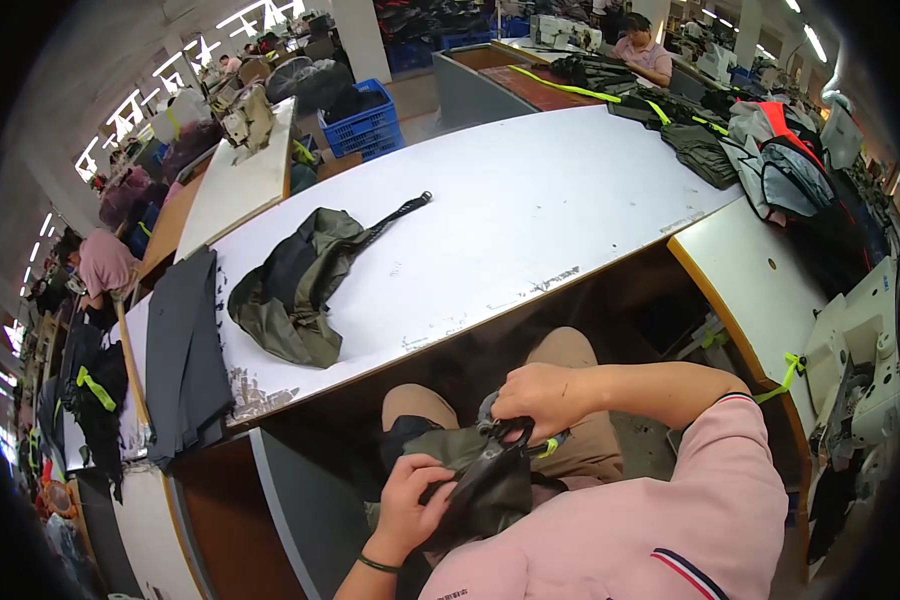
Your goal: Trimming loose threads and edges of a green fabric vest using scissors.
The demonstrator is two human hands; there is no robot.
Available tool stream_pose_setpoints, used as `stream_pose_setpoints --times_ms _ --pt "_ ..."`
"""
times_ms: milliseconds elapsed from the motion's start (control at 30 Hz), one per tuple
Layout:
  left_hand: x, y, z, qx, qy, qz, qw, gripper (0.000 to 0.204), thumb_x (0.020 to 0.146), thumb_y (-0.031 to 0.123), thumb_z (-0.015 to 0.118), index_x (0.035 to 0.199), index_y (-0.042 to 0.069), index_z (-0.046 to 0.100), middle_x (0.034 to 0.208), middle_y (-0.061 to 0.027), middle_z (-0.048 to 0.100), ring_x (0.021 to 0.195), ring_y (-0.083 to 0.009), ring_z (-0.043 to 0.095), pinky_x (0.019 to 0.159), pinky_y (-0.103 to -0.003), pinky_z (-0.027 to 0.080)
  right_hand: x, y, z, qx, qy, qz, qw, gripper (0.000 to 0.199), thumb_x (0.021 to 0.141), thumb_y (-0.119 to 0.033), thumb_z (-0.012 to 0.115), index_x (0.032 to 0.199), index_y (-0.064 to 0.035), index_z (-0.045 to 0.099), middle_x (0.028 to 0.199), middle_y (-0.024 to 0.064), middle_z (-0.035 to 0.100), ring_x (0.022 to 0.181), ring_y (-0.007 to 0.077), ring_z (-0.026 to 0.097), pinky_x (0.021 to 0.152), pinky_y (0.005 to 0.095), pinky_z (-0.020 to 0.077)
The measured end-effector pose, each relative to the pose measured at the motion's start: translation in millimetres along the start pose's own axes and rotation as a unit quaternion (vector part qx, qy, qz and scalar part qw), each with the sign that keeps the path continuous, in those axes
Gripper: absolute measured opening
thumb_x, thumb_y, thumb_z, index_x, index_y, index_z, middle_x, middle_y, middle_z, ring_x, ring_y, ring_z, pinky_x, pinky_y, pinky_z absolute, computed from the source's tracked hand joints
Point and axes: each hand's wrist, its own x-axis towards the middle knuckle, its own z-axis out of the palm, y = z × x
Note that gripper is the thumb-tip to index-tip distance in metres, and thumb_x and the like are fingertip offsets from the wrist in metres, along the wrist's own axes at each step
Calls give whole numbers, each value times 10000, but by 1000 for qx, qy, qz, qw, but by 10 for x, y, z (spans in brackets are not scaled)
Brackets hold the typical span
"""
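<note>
On my lap lies a sewn olive-and-black fabric piece (500,487), bunched up, with dark straps and a small neon yellow bit beside my right hand. My left hand (413,500) has its fingers closed on the near left part of this cloth. The fingers of my right hand (542,396) are curled round its upper edge, by a black strap; what exactly lies under them is hidden. Beyond my knees, a similar olive-and-black fabric piece (305,285) rests crumpled on the white table (500,220), its black strap stretched out to the right.
Dark grey fabric panels (182,350) hang over the table's left end. A sewing machine (855,350) stands close on my right. Olive fabric and bags (785,165) are heaped at the far right. Behind the table are blue crates (362,122) and people at other workstations.
</note>
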Motion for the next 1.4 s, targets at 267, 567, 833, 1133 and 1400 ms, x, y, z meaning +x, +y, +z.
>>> stream_pose_setpoints --times_ms 267,567,833,1133,1400 --pt "-238 -169 -364 -4 -146 -136 980 165 819 117 757 938 24 690 841 -93 626 712 -199 614 650 -285 494 -52 43 -114 -5 49 20 999 228 736 -225 745 758 -90 563 727 93 591 718 329 579 634 426 469" --pt "-330 -89 45 140 -183 -134 964 181 821 228 724 900 75 672 806 -135 674 812 -311 672 704 -372 534 6 -67 -83 -41 111 -32 992 233 703 -218 745 742 -94 551 701 92 580 662 328 580 611 432 472" --pt "-109 -66 -194 312 128 156 928 198 698 21 696 851 87 589 837 -56 605 775 -258 580 745 -397 453 -271 32 -181 -61 148 1 987 243 686 -162 745 740 -79 523 685 96 537 671 329 552 619 422 457" --pt "-376 -91 -214 222 72 153 960 164 770 20 701 887 72 599 840 -51 643 710 -229 598 669 -350 471 -311 -4 6 0 118 25 993 261 647 -46 736 753 -42 497 674 118 500 669 338 520 622 420 425" --pt "-422 -303 -217 22 -79 -81 993 131 805 93 752 900 65 666 791 -46 643 740 -214 606 719 -317 448 -356 66 78 94 66 167 979 241 677 -49 747 767 -18 526 695 143 550 671 337 550 605 425 436"
